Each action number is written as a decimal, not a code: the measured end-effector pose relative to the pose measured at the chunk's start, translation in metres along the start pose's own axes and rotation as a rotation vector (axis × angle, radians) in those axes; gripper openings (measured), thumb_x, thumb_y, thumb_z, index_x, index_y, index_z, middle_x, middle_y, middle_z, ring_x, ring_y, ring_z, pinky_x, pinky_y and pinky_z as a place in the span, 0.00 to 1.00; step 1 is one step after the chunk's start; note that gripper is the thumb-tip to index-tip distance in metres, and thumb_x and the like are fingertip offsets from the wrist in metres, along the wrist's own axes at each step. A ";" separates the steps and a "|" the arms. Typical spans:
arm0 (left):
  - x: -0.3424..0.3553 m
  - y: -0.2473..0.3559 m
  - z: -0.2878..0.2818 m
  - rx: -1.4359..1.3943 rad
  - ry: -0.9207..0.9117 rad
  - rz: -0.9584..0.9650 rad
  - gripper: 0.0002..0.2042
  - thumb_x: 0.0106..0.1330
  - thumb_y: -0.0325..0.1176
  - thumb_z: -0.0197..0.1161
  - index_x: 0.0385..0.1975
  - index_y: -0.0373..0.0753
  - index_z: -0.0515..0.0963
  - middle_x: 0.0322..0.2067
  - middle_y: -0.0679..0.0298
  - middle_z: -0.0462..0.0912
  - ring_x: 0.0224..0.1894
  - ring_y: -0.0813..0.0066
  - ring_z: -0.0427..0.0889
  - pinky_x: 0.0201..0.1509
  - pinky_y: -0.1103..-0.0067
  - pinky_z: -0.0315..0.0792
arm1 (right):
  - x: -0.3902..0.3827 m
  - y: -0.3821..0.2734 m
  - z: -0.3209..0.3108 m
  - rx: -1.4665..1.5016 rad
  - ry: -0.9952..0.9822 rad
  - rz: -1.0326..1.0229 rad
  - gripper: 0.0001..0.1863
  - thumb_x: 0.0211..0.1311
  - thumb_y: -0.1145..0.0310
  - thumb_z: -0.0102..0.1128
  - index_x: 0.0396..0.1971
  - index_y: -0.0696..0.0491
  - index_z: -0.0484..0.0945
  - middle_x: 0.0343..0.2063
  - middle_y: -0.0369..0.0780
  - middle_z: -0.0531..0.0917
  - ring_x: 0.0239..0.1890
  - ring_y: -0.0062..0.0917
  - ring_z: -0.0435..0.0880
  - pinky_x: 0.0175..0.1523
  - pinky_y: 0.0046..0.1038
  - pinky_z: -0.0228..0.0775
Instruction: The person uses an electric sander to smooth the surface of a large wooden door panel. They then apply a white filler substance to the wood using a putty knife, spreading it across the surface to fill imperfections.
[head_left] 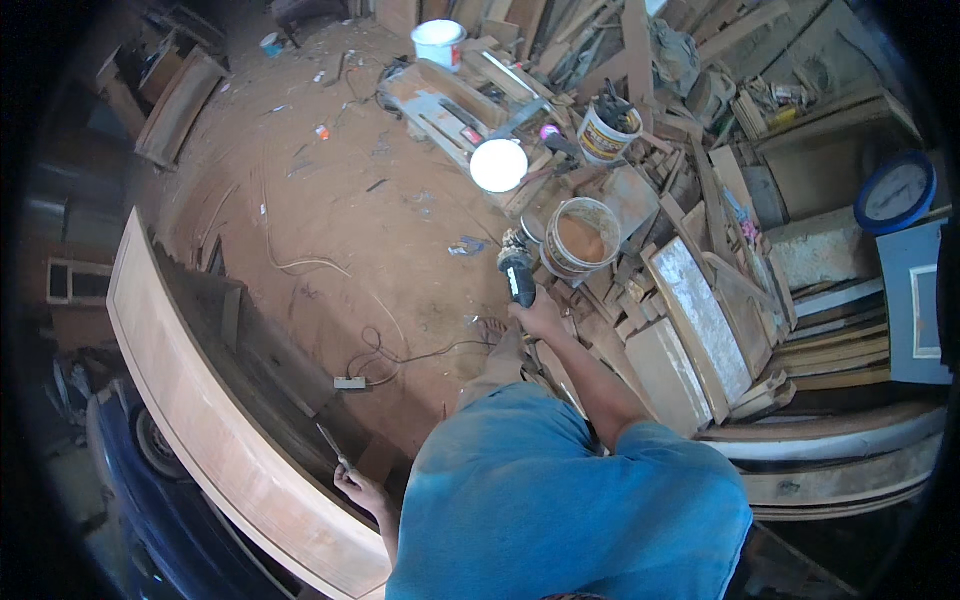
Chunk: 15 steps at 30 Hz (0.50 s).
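My right hand (541, 314) is wrapped round the rear body of a dark angle grinder (517, 272), held out ahead of me with its head pointing away. Close by the grinder's head stands a bucket (580, 238) with brown contents; I cannot tell whether they touch. Down at the left, my left hand (362, 492) closes on the handle of a slim hand tool (331, 441) with a narrow blade, perhaps a chisel. That hand is beside the long pale wooden panel (215, 425), which stands on edge along my left.
A white power strip (350, 383) and looping cord (395, 357) lie on the dirt floor. Wood offcuts (690, 300) pile up at the right. Ahead are a tool-filled bucket (609, 132), a white round lid (499, 165) and a white bucket (438, 45). A blue car (150, 500) is beyond the panel.
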<state>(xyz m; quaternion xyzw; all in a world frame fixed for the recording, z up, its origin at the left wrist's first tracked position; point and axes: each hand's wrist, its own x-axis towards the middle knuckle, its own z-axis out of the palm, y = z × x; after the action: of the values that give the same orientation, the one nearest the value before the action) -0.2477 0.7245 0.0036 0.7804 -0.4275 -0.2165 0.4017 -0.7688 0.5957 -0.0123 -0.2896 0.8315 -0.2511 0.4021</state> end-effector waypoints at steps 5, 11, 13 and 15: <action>0.010 0.056 0.051 0.041 -0.125 -0.033 0.14 0.75 0.31 0.47 0.55 0.30 0.68 0.43 0.55 0.74 0.42 0.69 0.71 0.50 0.74 0.68 | -0.002 -0.018 -0.069 0.105 0.165 -0.107 0.38 0.48 0.56 0.72 0.58 0.58 0.72 0.43 0.52 0.83 0.47 0.43 0.83 0.54 0.39 0.73; 0.020 0.067 0.071 0.169 -0.232 0.020 0.14 0.76 0.31 0.48 0.55 0.30 0.69 0.42 0.56 0.75 0.42 0.69 0.73 0.50 0.73 0.69 | 0.051 0.014 -0.161 0.153 0.443 -0.128 0.39 0.53 0.54 0.70 0.63 0.57 0.68 0.47 0.55 0.82 0.48 0.48 0.84 0.53 0.41 0.74; 0.024 0.068 0.071 0.155 -0.280 0.056 0.13 0.76 0.31 0.48 0.54 0.31 0.69 0.41 0.57 0.75 0.41 0.69 0.72 0.49 0.74 0.70 | 0.075 0.031 -0.193 0.068 0.532 -0.054 0.39 0.54 0.56 0.70 0.64 0.57 0.67 0.46 0.56 0.82 0.48 0.50 0.83 0.53 0.41 0.74; 0.024 0.083 0.079 0.238 -0.295 -0.014 0.13 0.75 0.30 0.48 0.54 0.31 0.70 0.40 0.58 0.75 0.41 0.69 0.72 0.49 0.74 0.70 | 0.092 0.038 -0.228 0.049 0.525 0.008 0.39 0.55 0.56 0.69 0.65 0.57 0.66 0.46 0.57 0.82 0.49 0.51 0.83 0.54 0.42 0.74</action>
<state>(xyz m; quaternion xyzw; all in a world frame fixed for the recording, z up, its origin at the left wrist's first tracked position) -0.3296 0.6435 0.0255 0.7851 -0.4989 -0.2793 0.2380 -1.0119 0.6024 0.0404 -0.2012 0.9022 -0.3363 0.1803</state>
